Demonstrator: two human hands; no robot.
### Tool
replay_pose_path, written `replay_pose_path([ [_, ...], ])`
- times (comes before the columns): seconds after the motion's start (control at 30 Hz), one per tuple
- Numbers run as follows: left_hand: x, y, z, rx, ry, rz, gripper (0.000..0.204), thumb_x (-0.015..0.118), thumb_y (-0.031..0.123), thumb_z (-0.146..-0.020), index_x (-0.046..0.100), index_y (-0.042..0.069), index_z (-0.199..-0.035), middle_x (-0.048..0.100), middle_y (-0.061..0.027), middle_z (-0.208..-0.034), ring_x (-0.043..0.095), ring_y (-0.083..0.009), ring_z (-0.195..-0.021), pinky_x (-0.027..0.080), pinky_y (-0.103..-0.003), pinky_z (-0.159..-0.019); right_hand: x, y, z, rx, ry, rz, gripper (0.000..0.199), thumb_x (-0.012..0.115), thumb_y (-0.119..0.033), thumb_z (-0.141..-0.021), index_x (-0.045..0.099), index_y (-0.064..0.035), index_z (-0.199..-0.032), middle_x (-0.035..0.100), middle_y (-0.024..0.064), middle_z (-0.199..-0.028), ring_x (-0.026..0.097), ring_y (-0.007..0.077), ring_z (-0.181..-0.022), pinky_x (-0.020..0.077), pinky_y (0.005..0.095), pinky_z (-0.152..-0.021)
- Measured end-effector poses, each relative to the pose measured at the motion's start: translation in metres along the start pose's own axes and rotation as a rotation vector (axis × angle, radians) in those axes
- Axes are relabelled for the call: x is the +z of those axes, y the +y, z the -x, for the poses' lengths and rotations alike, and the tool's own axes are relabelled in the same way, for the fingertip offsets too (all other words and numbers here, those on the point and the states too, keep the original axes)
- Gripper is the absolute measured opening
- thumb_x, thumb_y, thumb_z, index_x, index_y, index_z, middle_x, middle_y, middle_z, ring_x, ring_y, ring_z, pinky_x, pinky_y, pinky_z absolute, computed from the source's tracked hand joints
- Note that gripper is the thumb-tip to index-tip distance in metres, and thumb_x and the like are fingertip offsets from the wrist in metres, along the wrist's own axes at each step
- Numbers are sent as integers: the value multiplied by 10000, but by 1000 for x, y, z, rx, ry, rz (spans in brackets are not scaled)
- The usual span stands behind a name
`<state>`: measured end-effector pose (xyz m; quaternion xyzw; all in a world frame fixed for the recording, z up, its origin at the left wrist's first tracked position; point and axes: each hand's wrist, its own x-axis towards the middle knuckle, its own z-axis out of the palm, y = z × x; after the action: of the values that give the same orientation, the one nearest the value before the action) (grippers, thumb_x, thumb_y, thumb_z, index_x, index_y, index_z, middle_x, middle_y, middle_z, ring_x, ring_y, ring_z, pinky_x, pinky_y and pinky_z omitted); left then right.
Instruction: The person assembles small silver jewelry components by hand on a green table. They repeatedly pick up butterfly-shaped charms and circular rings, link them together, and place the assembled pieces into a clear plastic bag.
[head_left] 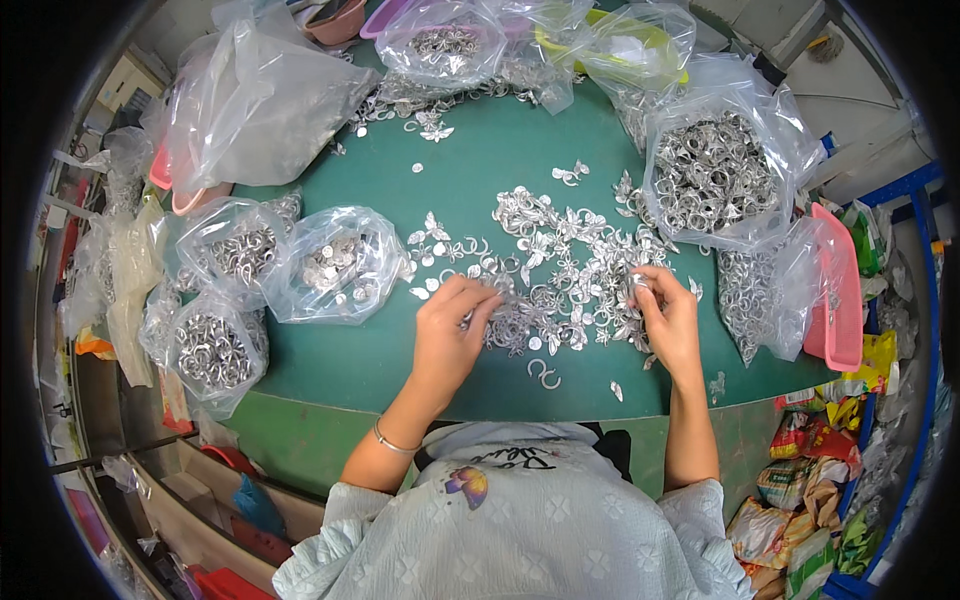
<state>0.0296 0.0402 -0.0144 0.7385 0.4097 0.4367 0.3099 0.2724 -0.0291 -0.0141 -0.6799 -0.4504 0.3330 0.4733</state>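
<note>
Heap of silver pieces (590, 240): two o'clock from your left hand (450, 330), ten o'clock from your right hand (670, 318); neither clearly nearer; long axis indistinct. Hands apart: right pinching a silver piece (636, 284), left curled, grip unclear.

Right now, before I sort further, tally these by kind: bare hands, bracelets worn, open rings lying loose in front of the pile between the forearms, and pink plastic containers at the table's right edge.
Bare hands: 2
Silver-coloured bracelet: 1
Loose open rings: 2
Pink plastic container: 1
Total: 6
</note>
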Motion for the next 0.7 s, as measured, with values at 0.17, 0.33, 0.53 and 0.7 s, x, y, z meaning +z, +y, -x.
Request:
replay_pose_path([
  [0.17, -6, 8, 3, 27, 97, -20, 59, 622, -59, -705, 602, -38, -756, 570, -94, -700, 543, -175, -608, 428, -251, -552, -6, -9, 2, 53, -164, -200, 273, 391, 5, -845, 540, 6, -1074, 577, 41, -753, 494, 73, -633, 379, 195, -542],
  [0.33, -10, 7, -1, -598, -101, 645, 68, 574, 21, -799, 575, -36, -762, 507, -24, -629, 469, -86, -510, 358, -208, -448, 0, -18, 9, 172, -321, -535, 371, 366, 56, -814, 452, -2, -1171, 535, 77, -929, 511, 94, -677, 395, 205, -542],
  [0.53, 1, 8, 10, -621, -208, 855, 131, 515, 115, -867, 540, -2, -813, 455, -6, -649, 375, -50, -478, 271, -180, -400, 25, -22, 21, -133, -199, 162, 396, 465, 55, -771, 448, -6, -1162, 468, 126, -1113, 490, 211, -975, 429, 296, -764],
  [0.7, -5, 7, 12, -734, -411, 1255, 180, 524, 185, -877, 544, 7, -856, 470, -9, -689, 388, -56, -551, 276, -173, -425, 45, -47, 26, -325, -240, 93, 425, 620, -36, -737, 484, -5, -1138, 475, 139, -1161, 471, 269, -1053, 369, 365, -895],
])
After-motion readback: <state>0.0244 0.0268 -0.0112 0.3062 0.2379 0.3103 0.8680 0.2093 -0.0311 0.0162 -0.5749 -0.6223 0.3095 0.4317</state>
